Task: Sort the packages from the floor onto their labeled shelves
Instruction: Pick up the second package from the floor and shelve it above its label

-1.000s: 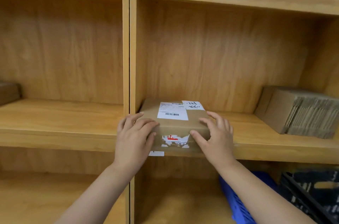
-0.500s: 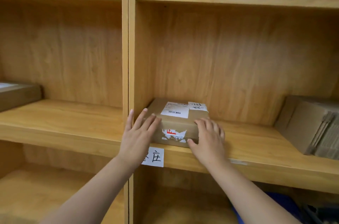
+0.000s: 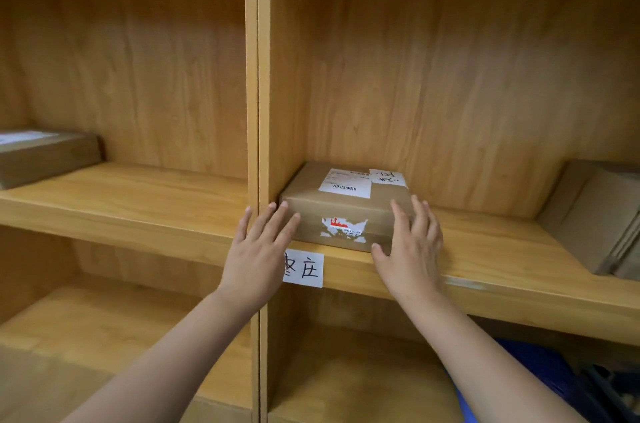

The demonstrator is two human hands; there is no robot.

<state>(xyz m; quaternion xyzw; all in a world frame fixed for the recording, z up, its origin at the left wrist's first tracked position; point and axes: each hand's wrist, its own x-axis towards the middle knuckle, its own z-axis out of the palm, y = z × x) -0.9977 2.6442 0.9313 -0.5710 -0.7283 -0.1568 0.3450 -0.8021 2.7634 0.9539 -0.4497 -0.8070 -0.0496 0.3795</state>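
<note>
A small brown cardboard package [image 3: 341,211] with a white barcode label and a handwritten tag lies on the right-hand wooden shelf [image 3: 491,260], against the upright divider. My left hand [image 3: 258,249] is flat with fingers spread, its fingertips at the package's front left corner. My right hand [image 3: 410,246] is also spread, fingers resting on the package's right front corner. Neither hand grips the package. A white paper label [image 3: 304,268] with handwritten characters is stuck on the shelf's front edge below the package, partly hidden by my left hand.
Another brown box [image 3: 45,156] lies at the far left of the left shelf [image 3: 145,201]. A larger cardboard box [image 3: 595,215] sits at the right end of the right shelf. A blue bin [image 3: 540,374] and a dark crate [image 3: 616,391] show at the bottom right.
The package has slid further back onto the shelf, uncovering the paper label. Both hands have gone from clasping its front corners to flat, spread fingers at its front.
</note>
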